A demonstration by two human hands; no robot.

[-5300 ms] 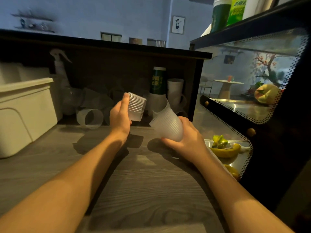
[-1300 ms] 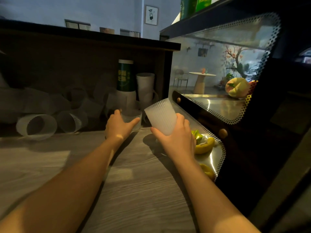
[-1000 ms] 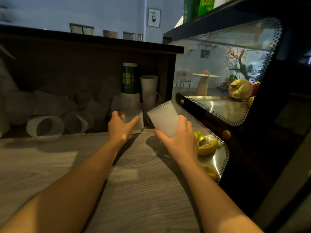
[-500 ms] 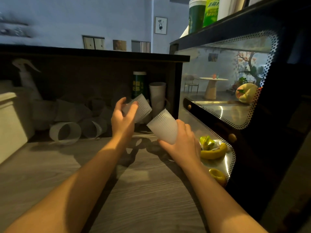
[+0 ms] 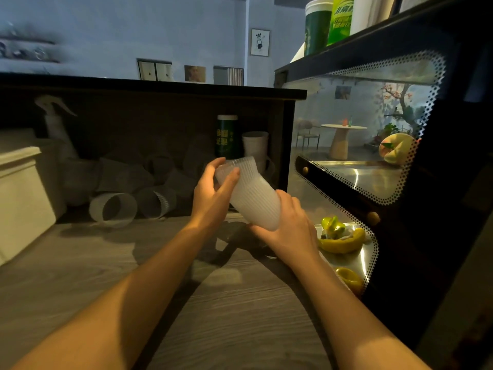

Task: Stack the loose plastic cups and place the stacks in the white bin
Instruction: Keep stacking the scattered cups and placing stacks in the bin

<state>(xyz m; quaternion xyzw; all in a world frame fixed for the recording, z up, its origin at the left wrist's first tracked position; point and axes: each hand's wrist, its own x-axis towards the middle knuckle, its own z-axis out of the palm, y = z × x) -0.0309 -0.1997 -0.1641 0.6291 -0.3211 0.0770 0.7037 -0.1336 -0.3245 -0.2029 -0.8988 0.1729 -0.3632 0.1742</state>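
Stack (image 5: 252, 198) held tilted mid-air over counter (image 5: 186, 303): R hand (image 5: 289, 231) cups base, fingers mostly hidden; L hand (image 5: 210, 198) curled round rim end. Loose cups (image 5: 113, 209) far left, dim, count unclear. Bin (image 5: 18, 198) cut off left. Green can (image 5: 226, 136) label unreadable.

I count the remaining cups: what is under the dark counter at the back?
Loose cups lying on their sides, a spray bottle, a green canister and a white cup. Shadow hides any further back.
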